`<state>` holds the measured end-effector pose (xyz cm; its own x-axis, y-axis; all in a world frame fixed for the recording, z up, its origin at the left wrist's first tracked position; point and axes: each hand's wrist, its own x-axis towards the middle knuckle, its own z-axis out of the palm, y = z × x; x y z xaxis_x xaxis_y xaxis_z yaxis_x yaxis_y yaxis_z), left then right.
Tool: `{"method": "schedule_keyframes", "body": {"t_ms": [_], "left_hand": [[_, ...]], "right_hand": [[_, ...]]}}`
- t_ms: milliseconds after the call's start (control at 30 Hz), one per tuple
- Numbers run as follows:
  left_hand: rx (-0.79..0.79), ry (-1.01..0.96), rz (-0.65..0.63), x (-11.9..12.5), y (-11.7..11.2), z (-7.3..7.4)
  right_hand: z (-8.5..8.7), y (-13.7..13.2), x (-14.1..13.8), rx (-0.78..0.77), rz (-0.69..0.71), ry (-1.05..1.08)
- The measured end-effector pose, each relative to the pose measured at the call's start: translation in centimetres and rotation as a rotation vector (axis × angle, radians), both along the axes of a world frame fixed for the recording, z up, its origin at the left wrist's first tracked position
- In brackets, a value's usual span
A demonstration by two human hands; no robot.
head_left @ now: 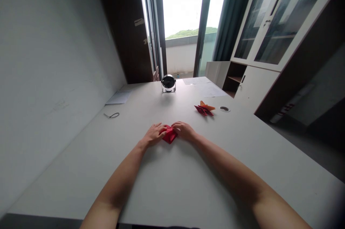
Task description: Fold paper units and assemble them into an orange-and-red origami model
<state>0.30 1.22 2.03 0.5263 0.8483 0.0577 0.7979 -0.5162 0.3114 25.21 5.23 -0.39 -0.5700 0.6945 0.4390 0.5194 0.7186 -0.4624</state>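
A folded piece of red paper (169, 135) lies on the white table, its lower corner pointing toward me. My left hand (155, 132) presses on its left side, fingers closed over that edge. At the upper right edge, my right hand (183, 130) grips the paper between thumb and fingers. Part of the paper is hidden under my fingertips. Farther off to the right sit folded paper pieces: a dark red one (204, 110) with pointed tips, and an orange one (207, 105) just behind it, touching or overlapping.
The white table (172, 186) runs toward a window. A small round black fan-like device (168, 83) stands at the far end. Paper sheets (214, 90) lie at the far right, another sheet (119, 97) by the left wall. Also there are a thin black loop (114, 115) and a cable hole (224, 109).
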Motion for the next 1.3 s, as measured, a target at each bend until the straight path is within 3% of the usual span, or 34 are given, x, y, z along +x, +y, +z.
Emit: {"method": "schedule_keyframes", "body": {"t_ms": [200,400,600,833,1300], "left_hand": [[0.07,-0.055,0.065,0.4,-0.1,-0.6],[0.079,-0.078,0.036,0.3,0.1,-0.7],[0.093,0.024,0.017,0.3,0.0,-0.6],[0.113,0.131,0.059,0.2,0.3,-1.9],[0.017,0.097,0.167,-0.2,1.0,-2.0]], "right_hand": [[-0.1,0.2,-0.2,-0.052,0.061,0.038],[0.1,-0.5,-0.3,-0.005,0.101,0.061],[0.4,-1.0,-0.6,0.004,0.128,0.047],[1.0,-1.4,-0.9,0.036,0.159,0.014],[1.5,-1.6,-0.6,0.2,-0.017,-0.131]]}}
